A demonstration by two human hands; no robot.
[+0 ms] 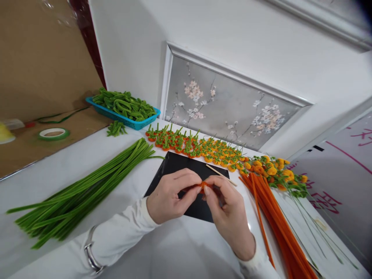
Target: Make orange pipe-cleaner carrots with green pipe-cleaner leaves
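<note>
Orange and fuzzy, the small piece (204, 185) sits pinched between the fingertips of my left hand (174, 195) and right hand (228, 205), which hide its long axis. Below is the black mat (180, 162); the wooden stick (221, 174) slants across its far right edge. Orange stems (274, 223) lie beside my right hand, green stems (93, 193) left, flower heads (186, 143) beyond.

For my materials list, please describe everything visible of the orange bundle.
The orange bundle is many long, thin, fuzzy-looking strips lying on the white table, apart from and right of the right hand. One strip strays left. The far end is beside flowers; the picture's lower edge cuts off the near end.
</note>
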